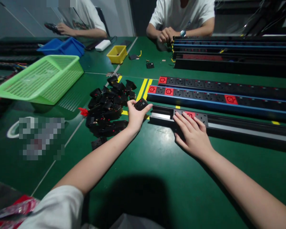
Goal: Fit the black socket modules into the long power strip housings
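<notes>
My left hand [136, 116] is closed on a small black socket module [141, 104], thumb and fingers at its sides. It is just off the left end of a black power strip [243, 130] lying on the green table. My right hand [193, 135] grips this strip, fingers laid over the fitted sockets and thumb at the near side. Partly covered by those fingers is a red socket [190, 114]; a black socket [201, 119] sits to its right. An open stretch of channel [162, 113] shows at the strip's left end. Beside my left hand lies a heap of black socket modules [107, 106].
Behind the strip lie blue-edged power strips [193, 99] with red and black sockets. A green basket [40, 79], blue bins [62, 47] and a yellow bin [117, 54] stand farther left. More strips [233, 60] and two people's arms are across the table. A tape roll [13, 128] lies left.
</notes>
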`<state>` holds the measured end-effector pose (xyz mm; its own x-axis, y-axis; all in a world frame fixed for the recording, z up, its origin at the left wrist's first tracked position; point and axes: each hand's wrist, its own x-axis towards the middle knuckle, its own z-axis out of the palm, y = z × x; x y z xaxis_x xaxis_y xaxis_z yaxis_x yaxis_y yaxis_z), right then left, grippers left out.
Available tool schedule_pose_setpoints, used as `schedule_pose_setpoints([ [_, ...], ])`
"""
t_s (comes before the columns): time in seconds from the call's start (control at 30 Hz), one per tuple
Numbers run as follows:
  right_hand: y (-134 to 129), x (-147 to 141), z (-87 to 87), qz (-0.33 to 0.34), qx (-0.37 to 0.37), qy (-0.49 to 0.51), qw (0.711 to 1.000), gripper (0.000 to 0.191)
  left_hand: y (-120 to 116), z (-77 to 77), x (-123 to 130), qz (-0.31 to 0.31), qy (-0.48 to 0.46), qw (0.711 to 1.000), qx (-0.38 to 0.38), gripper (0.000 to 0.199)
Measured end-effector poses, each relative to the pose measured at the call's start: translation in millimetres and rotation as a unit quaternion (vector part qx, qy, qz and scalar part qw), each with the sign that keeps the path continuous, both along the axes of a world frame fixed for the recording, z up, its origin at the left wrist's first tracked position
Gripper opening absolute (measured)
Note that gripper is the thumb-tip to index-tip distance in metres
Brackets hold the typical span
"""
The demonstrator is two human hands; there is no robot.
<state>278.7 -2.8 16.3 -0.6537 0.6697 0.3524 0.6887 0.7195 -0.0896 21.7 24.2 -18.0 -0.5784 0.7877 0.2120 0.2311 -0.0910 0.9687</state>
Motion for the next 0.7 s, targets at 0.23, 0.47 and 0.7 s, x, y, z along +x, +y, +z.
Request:
schedule_pose_setpoints([
  [0.23, -0.1, 0.1, 0.2, -0.002, -0.005, 0.000, 1.000, 0.075, -4.3, 11.1, 3.1, -0.040, 0.018, 0.998, 0.039, 0.054],
  [0.47, 0.1, 1.3, -0.6, 0.002, -0.007, 0.007, 1.000, 0.076, 0.4, 9.7, -0.8, -0.063, -0.033, 0.997, 0.044, 0.034],
  [0.7, 0.1, 0.6, -0.1, 0.002, -0.003, -0.001, 1.000, 0.071, 2.6, 7.6, -1.5, -0.067, -0.080, 0.992, 0.069, 0.040],
])
